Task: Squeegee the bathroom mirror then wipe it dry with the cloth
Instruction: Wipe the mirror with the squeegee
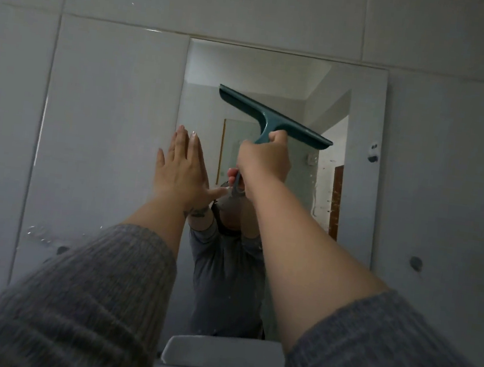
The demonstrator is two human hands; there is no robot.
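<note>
While the right hand (263, 158) is fisted round the squeegee (274, 117) handle, blade tilted on the mirror (359, 172) just above that fist, the left hand (184, 166), flat, open and empty, braces beside it. Level the blade, press evenly, pull straight down. No cloth shows.

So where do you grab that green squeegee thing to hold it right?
Grab the squeegee by its narrow handle, coming from below, as the right hand does here. The handle sticks down from the middle of the long blade, so a fist around it leaves the blade free against the mirror.
</note>
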